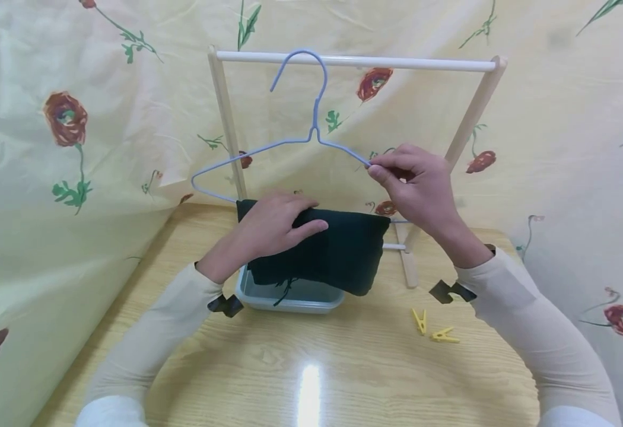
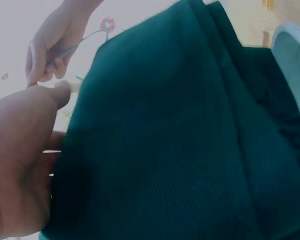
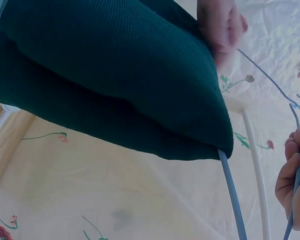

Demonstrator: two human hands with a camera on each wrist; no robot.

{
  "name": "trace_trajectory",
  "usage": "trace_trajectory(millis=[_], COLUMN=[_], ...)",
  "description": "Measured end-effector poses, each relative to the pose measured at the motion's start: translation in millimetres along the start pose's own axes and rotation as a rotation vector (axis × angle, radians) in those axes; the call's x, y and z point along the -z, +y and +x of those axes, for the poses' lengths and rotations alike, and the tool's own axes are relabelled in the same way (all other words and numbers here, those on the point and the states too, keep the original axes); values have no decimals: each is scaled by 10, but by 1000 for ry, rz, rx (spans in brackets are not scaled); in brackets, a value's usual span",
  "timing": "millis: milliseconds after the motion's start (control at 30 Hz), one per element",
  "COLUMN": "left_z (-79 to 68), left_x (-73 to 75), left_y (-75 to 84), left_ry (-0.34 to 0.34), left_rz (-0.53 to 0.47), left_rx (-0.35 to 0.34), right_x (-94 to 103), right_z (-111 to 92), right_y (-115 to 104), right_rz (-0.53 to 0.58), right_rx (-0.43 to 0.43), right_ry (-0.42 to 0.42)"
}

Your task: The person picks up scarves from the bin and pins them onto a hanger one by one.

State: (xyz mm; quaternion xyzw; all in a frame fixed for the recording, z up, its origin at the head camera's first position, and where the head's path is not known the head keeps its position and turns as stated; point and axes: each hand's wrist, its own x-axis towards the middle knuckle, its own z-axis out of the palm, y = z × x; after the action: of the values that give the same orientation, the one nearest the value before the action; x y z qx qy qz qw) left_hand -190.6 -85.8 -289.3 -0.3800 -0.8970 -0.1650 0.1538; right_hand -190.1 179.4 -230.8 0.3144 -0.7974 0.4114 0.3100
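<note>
A blue wire hanger (image 1: 322,89) is held upright, its hook at the top. My right hand (image 1: 420,184) pinches the hanger's right shoulder between thumb and fingers. Over the hanger's bottom bar hangs a folded dark green cloth (image 1: 338,249), knitted in texture, with dark strings at its lower edge. My left hand (image 1: 271,228) rests at the cloth's top edge with the thumb stretched out. The left wrist view shows that hand (image 2: 25,155) beside the cloth's fold (image 2: 155,120), some fingertips hidden. In the right wrist view, the bar (image 3: 232,195) comes out of the cloth's end.
Behind the hanger stands a wooden rack with a white top rail (image 1: 407,62). A light blue basin (image 1: 295,305) sits under the cloth on the wooden table (image 1: 237,367). Two yellow clothespins (image 1: 420,321) lie at the right. Flowered sheeting (image 1: 146,118) surrounds the table.
</note>
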Motion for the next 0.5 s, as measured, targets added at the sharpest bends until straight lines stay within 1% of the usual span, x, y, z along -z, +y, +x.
trace_trajectory(millis=[33,67,133,200,333,500], left_z=[16,24,17,1,-25,-39], left_x=[-3,-13,-32,-58,-126,-173], left_y=[-6,-15,-26,-29,-35,-58], left_ry=[-17,-18,12,82,254,429], left_rz=[8,15,21,11,-6,-77], left_rx=[-10,-26,-68,-108,-183,-253], right_x=[-2,-3,-3,-1,9,1], right_z=[-3,-5,-10,-13,-18,-28], right_y=[-4,-9,-21,-34,-52,-51], right_rz=[2,4,7,11,11,15], right_rx=[0,1,0,-3,-4,-24], right_ry=[-2,-3,-5,-6,-7,-14])
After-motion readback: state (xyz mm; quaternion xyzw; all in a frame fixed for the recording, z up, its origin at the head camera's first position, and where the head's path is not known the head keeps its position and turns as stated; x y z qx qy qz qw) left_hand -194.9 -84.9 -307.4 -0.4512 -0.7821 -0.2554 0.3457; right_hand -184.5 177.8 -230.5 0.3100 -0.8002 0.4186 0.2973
